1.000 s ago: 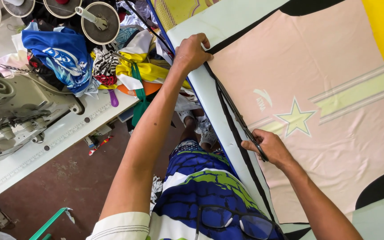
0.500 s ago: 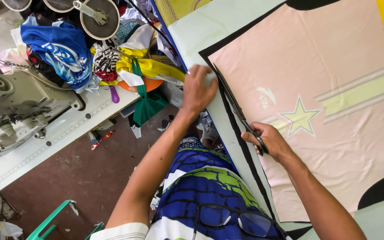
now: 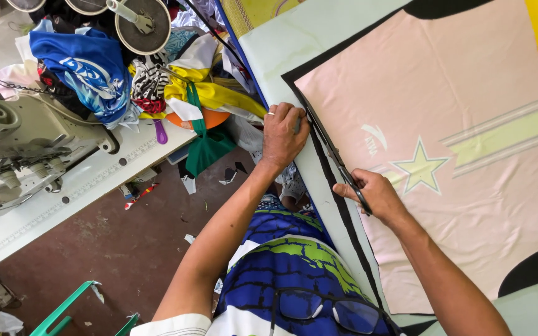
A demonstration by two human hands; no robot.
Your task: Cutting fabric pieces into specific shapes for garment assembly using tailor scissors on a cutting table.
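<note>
A large printed fabric sheet (image 3: 443, 106) lies on the table: pale pink with a black border, a yellow-green star and stripes, and a pale green margin. My right hand (image 3: 375, 196) grips scissors (image 3: 334, 158) whose blades lie along the black border. My left hand (image 3: 283, 134), with a ring on one finger, presses flat on the pale green margin just left of the blades, at the table's edge.
A sewing machine (image 3: 17, 146) stands on a white bench (image 3: 63, 199) at the left. Behind it is a heap of coloured garments (image 3: 151, 81) and thread spool discs (image 3: 141, 25). Scraps litter the dark red floor (image 3: 126, 249). A green frame (image 3: 63, 308) is at the bottom left.
My left hand has slid back along the fabric edge towards my body, closer to the scissors. My right hand with the scissors has stayed in nearly the same place.
</note>
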